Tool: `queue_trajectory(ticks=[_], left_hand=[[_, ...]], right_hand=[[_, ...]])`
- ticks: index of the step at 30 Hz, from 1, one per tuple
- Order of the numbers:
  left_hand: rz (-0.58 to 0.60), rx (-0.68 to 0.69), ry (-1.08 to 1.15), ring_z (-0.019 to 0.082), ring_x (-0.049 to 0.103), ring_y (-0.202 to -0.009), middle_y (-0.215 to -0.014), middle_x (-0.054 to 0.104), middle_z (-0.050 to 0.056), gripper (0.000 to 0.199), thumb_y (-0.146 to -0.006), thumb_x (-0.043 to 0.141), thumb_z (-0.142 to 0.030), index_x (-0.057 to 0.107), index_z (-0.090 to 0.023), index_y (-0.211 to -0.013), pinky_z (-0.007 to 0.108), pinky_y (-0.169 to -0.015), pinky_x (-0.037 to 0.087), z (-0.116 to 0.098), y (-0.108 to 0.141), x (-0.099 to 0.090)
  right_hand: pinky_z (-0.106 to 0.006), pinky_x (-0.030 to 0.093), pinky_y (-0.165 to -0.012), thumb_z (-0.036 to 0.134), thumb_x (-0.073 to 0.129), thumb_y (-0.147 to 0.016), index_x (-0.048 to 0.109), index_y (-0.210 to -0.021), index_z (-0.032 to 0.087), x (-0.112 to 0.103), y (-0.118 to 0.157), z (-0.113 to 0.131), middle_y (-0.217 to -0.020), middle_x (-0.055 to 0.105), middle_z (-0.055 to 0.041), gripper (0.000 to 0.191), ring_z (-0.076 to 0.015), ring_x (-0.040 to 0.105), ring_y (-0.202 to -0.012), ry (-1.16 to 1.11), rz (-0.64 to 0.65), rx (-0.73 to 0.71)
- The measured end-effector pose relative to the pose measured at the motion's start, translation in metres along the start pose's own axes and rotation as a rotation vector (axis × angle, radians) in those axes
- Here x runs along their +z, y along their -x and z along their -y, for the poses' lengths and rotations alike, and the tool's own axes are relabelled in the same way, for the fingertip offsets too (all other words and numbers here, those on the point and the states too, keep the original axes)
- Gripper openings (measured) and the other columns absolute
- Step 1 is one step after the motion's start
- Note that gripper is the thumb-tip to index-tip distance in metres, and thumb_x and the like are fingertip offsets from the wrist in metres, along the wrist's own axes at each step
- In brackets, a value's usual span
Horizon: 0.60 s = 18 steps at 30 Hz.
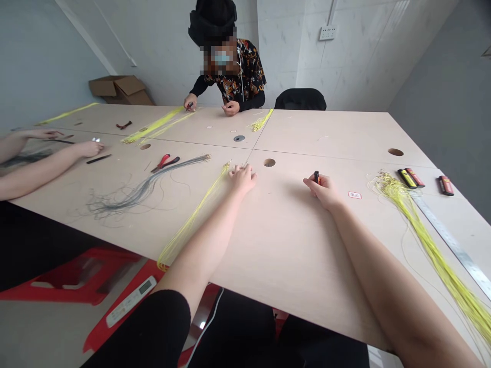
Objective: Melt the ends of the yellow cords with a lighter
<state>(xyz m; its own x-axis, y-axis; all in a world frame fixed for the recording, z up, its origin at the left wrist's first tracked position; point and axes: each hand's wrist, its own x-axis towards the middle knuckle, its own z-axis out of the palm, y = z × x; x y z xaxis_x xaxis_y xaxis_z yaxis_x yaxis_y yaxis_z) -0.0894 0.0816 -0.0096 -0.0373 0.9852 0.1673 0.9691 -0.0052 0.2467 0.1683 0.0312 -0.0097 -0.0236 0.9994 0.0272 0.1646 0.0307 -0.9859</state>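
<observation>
My left hand [243, 179] rests on the pale wooden table [284, 250], fingers spread a little and bent down beside the tip of a thin bundle of yellow cords [197, 209]. Small pale bits lie at its fingertips, too small to make out. To the right, my right hand [324, 190] is closed around a small black lighter-like object [316, 177], held upright. A small red-edged label [355, 195] lies just right of that hand. Further right is a thick bundle of yellow cords [425, 235] with gold-coloured ends.
Grey cords [134, 197] and red-black pliers [165, 162] lie at the left. Lighters [445, 185] and a steel ruler [452, 240] are at the right. Opposite, a person [249, 66] handles yellow cords; another person's arms [57, 166] reach in at left. Holes [269, 162] pierce the tabletop.
</observation>
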Motion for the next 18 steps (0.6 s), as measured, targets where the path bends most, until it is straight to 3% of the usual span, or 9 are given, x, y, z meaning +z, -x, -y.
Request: queue_trajectory(ticks=[8, 18], left_hand=[[-0.05, 0.014, -0.03, 0.026, 0.054, -0.109, -0.098, 0.069, 0.009, 0.023, -0.083, 0.049, -0.023, 0.06, -0.022, -0.103, 0.038, -0.088, 0.038, -0.0058, 0.0022, -0.0039], [-0.072, 0.023, -0.006, 0.026, 0.057, -0.105, -0.096, 0.07, 0.008, 0.021, -0.081, 0.05, -0.02, 0.062, -0.022, -0.098, 0.037, -0.085, 0.041, -0.0038, 0.0014, -0.0038]], right_hand=[[-0.025, 0.021, -0.047, 0.043, 0.065, -0.07, 0.041, -0.063, 0.02, 0.0013, 0.0021, 0.0025, -0.051, 0.032, 0.0049, 0.034, -0.008, 0.029, -0.048, 0.042, -0.002, -0.011], [-0.025, 0.023, -0.048, 0.046, 0.061, -0.074, 0.042, -0.065, 0.02, 0.0007, 0.0011, -0.0027, -0.051, 0.035, 0.0048, 0.033, -0.0089, 0.031, -0.048, 0.127, 0.01, -0.002]])
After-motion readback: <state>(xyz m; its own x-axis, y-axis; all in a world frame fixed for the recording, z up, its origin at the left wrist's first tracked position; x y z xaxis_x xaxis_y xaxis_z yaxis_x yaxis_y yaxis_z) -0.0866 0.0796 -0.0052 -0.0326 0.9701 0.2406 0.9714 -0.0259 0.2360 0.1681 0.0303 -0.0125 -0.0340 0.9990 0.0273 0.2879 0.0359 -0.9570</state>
